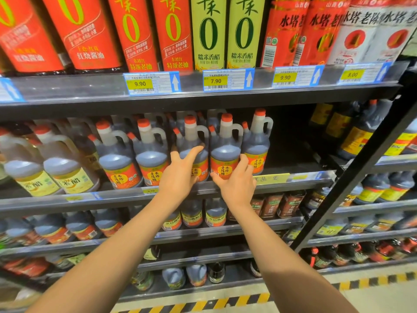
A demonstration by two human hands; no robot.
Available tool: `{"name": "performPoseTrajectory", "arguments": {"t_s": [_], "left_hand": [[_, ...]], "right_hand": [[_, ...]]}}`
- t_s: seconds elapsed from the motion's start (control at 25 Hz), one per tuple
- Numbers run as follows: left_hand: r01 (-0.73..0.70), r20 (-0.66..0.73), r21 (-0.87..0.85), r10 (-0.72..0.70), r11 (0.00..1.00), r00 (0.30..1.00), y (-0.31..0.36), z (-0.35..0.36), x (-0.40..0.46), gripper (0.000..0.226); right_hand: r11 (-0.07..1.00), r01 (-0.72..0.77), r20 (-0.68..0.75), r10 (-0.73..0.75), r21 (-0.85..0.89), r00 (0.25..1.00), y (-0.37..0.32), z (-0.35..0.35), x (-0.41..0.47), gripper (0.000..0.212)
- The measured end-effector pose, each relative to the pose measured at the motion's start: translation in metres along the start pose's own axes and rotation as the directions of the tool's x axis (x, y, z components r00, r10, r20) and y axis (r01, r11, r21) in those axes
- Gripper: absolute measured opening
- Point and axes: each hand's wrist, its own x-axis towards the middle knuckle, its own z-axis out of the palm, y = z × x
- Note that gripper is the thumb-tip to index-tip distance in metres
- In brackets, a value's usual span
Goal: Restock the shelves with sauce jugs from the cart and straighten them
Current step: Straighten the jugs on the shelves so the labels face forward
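Observation:
A row of dark vinegar jugs with orange caps and orange labels stands at the front of the middle shelf (225, 190). My left hand (180, 175) wraps the lower body of the third jug (194, 141), thumb and fingers spread around it. Around the label of the fourth jug (225, 150) my right hand (237, 179) is clasped. A fifth jug (257, 141) stands just right of it, and two more, the first jug (117, 154) and the second jug (151, 152), stand to the left. The cart is out of view.
Pale rice vinegar jugs (63, 163) fill the shelf's left end; a dark gap (293, 150) lies right of the fifth jug. Tall red and green bottles (209, 32) line the upper shelf. More jugs sit on lower shelves, and a black upright (361, 168) divides the neighbouring bay.

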Motion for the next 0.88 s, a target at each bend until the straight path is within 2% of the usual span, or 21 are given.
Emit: {"name": "performPoseTrajectory", "arguments": {"t_s": [0.12,0.32,0.52,0.88], "left_hand": [[-0.018,-0.036,-0.002,0.018,1.000,0.999,-0.006,0.008,-0.003,0.093],[-0.100,-0.095,-0.131,0.088,0.986,0.992,-0.018,0.021,-0.013,0.092],[0.012,-0.134,-0.177,-0.036,0.984,0.990,-0.007,0.024,-0.009,0.088],[-0.068,-0.210,-0.316,0.000,0.946,0.978,-0.010,0.044,-0.014,0.086]], "right_hand": [[0.999,0.016,-0.010,-0.015,0.031,1.000,0.004,0.001,0.001,0.098],[0.993,0.027,0.006,-0.028,0.115,1.000,0.011,0.001,0.001,0.098],[0.987,0.026,-0.007,-0.026,0.156,1.000,0.010,0.003,0.000,0.096],[0.977,0.050,-0.039,-0.043,0.205,0.998,0.012,0.005,0.000,0.092]]}}
